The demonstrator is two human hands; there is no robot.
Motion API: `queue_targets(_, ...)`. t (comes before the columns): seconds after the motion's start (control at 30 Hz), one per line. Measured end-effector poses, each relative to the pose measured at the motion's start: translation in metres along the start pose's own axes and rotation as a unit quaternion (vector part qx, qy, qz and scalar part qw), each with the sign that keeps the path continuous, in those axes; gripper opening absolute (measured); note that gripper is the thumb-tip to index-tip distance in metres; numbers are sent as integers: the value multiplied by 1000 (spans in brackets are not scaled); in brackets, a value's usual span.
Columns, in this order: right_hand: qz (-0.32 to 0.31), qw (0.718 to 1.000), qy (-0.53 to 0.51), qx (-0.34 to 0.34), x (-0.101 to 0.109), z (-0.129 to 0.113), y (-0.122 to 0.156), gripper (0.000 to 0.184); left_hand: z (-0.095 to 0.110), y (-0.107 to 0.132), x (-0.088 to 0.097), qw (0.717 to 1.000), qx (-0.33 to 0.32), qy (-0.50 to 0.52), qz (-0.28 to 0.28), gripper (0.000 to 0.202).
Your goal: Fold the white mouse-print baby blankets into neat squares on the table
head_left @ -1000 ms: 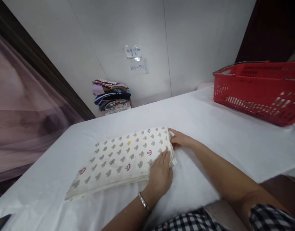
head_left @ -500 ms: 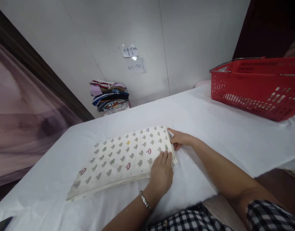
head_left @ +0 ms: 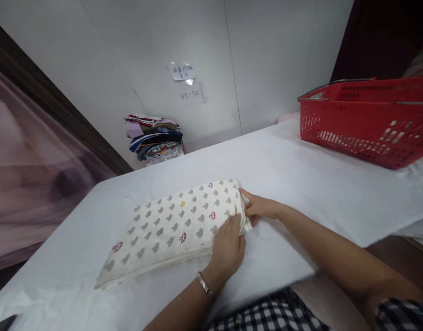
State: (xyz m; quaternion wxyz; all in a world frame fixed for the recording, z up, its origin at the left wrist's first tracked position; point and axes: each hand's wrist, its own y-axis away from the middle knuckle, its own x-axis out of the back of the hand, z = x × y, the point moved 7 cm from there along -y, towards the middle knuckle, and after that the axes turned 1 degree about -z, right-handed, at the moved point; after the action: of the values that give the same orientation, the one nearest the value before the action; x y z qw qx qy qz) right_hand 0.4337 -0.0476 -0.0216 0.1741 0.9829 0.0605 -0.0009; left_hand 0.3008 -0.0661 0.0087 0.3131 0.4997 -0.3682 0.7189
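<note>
A folded white cloth [head_left: 173,227] printed with small grey and coloured mushrooms lies on the white table [head_left: 301,184]. My left hand [head_left: 228,248] rests on its near right corner, fingers together and curled over the edge. My right hand [head_left: 257,208] grips the right end of the cloth, thumb on top and fingers tucked under the fold. A metal bracelet [head_left: 205,286] sits on my left wrist.
A red plastic basket [head_left: 366,122] with metal handles stands at the table's far right. A stack of folded clothes [head_left: 154,138] sits against the wall at the back. Paper labels [head_left: 187,82] are stuck on the wall. A purple curtain [head_left: 32,184] hangs at left.
Both hands have stayed on the right end of the cloth, closing slightly toward each other. The view has shifted a little to the right.
</note>
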Motion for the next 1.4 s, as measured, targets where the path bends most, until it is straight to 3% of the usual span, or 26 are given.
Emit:
queue_targets(0.2,104,994,-12,-7,3,10,13,103,6,2,-6,999,-27,-38,-11,55)
queue_targets(0.43,123,991,-59,-6,7,7,9,98,9,3,-13,996,-13,-76,-41,53)
queue_targets(0.6,165,983,-76,33,24,-1,-15,94,8,3,-16,996,-16,-82,-39,53)
queue_targets(0.93,263,964,14,37,70,-20,-84,92,4,5,-19,995,-26,-87,-32,52)
queue_targets(1.17,293,950,65,82,92,-30,-101,59,1,9,-29,992,-48,-114,-2,53)
queue_targets(1.4,253,958,120,68,101,-28,-100,38,2,9,-32,992,-53,-114,-12,54)
